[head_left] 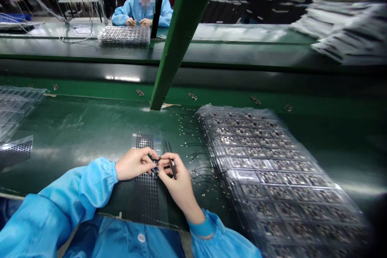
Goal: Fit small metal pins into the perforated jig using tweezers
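My left hand [136, 164] is closed in a pinch at a small circuit board [155, 170], its fingertips on the board's left side. My right hand [177, 177] meets it from the other side. Dark tweezers [173, 168] are tucked in the right hand, with their thin tips pointing up and away. The right thumb and index finger also pinch close to the board; fingers partly hide what they touch. Underneath lies a clear sheet with rows of small black squares [145, 199], whose far end shows beyond my hands.
Stacked clear trays of circuit boards [266, 165] stand on the right. Thin black wires [198, 157] and tiny bits are scattered beside them. A green post [181, 40] rises ahead. More clear trays [18, 105] lie left. Several small parts line the far strip; a co-worker [165, 12] sits opposite.
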`<state>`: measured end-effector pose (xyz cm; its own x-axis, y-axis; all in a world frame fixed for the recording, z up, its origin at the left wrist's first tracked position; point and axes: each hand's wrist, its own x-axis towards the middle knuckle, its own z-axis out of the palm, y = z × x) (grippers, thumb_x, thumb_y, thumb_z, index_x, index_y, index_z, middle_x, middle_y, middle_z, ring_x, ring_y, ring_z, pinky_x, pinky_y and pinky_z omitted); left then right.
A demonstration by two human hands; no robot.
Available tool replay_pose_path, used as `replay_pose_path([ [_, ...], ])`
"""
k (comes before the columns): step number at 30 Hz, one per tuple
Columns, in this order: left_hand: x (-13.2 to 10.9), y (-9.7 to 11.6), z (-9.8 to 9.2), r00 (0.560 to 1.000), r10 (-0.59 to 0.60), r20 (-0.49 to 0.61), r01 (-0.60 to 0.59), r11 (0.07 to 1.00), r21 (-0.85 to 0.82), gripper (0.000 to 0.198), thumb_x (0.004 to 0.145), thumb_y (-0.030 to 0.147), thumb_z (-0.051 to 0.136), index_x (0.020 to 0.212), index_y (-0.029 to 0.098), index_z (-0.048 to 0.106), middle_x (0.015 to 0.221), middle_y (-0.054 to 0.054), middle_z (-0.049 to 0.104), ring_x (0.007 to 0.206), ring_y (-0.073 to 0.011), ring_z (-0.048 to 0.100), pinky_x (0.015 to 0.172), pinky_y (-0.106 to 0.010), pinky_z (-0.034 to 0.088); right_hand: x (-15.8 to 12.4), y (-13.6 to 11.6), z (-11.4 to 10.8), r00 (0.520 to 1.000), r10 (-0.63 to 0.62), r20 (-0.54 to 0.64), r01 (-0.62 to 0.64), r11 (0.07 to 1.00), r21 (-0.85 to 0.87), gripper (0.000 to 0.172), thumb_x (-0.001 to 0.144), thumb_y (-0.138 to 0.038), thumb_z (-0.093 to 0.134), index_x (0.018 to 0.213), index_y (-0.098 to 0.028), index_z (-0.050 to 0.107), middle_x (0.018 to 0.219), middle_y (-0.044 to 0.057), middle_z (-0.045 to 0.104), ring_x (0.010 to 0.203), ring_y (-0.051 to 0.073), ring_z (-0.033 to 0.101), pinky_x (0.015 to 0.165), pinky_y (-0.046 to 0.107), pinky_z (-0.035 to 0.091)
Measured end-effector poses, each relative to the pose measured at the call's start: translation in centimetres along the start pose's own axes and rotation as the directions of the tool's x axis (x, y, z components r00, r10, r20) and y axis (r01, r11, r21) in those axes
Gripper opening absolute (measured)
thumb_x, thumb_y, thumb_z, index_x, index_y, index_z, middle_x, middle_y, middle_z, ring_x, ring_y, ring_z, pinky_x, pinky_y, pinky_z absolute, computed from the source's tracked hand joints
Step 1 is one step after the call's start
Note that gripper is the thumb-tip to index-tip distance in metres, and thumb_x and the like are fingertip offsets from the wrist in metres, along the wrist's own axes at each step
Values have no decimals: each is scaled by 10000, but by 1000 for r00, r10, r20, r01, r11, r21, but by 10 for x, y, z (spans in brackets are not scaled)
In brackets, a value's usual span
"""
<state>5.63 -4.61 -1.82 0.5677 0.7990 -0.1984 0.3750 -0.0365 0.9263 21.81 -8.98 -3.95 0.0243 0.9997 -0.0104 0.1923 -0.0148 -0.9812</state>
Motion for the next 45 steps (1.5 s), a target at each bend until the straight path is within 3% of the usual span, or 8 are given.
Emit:
replay_pose_path([
  [12,-1,-4,4,998,43,-56,-39,997,71,185,818,220,537,981,160,600,707,12,675,623,-101,623,600,-184,470,0,5,2,999,5,-38,-3,999,51,176,790,-284,592,926,-190,533,740,17,617,654,143,613,549,212,499],
  [17,31,-12,-43,968,-101,-230,87,994,-73,211,830,269,531,974,134,605,747,-32,672,581,-113,624,486,-177,458,5,8,0,991,91,-103,-66,974,218,352,888,-488,463,1004,-171,565,729,45,633,637,152,610,567,253,528],
  [24,93,-16,-200,643,-198,-740,425,896,130,308,872,204,467,1146,94,553,1045,-144,656,922,-217,641,741,-294,523,16,12,-1,988,97,-117,-78,985,152,575,870,-603,423,1198,-161,587,748,47,614,537,117,539,499,240,503],
  [27,93,-19,-231,524,-138,-840,531,824,196,403,827,204,536,1207,73,512,1189,-209,565,1157,-318,506,931,-417,434,23,14,-2,986,106,-128,-85,984,158,606,856,-623,426,1195,-146,583,771,71,644,581,141,582,516,255,517],
  [29,98,-22,-227,526,-68,-848,546,791,276,408,841,236,529,1224,94,511,1243,-201,519,1220,-322,438,1006,-434,361,28,16,-1,984,105,-147,-78,981,177,599,839,-627,454,1152,-138,599,733,69,643,602,158,602,503,255,516],
  [33,127,-29,-186,715,42,-698,436,754,492,348,813,358,610,1124,201,616,1205,-94,556,1175,-245,463,1031,-321,341,37,13,0,984,94,-151,-63,978,198,471,733,-586,628,906,-150,665,647,38,615,582,167,599,472,253,514],
  [36,149,-31,-164,766,46,-641,410,732,543,336,784,350,655,1081,193,645,1184,-107,556,1149,-266,471,991,-339,375,40,10,-2,985,108,-138,-77,974,215,446,668,-569,688,828,-153,661,608,24,606,537,161,580,453,254,507],
  [45,129,-1,-167,585,88,-806,374,853,365,216,902,246,497,980,161,679,1082,-109,626,1058,-224,558,925,-322,426,40,18,-9,984,152,-88,-132,970,204,670,723,-673,581,1092,-114,603,590,4,619,471,120,543,470,218,484],
])
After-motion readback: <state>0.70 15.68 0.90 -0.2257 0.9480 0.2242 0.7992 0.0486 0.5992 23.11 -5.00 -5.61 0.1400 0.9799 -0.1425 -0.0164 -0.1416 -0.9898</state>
